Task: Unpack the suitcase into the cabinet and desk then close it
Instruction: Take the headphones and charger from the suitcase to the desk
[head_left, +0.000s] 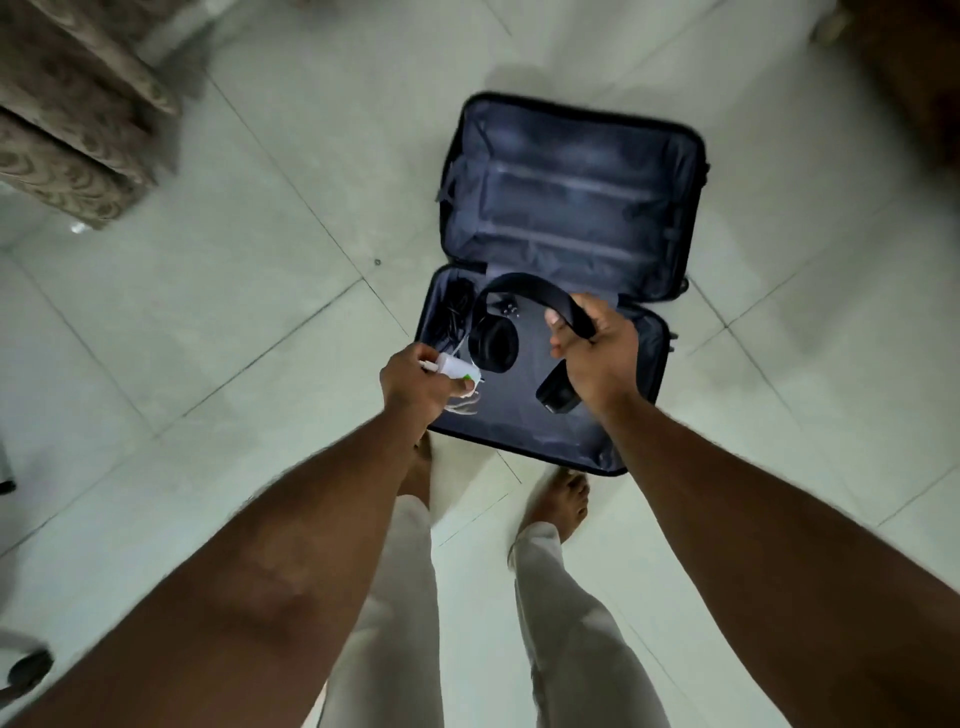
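1. This looks like a room in a home, likely a bedroom or living room.
2. The floor (270, 218) is laid with large pale glossy tiles with thin dark joints.
3. Patterned brown upholstery or bedding (78, 114) fills the upper left corner.
4. A person stands barefoot in light trousers (571, 623) beside an open suitcase (571, 192) lying flat on the tiles.
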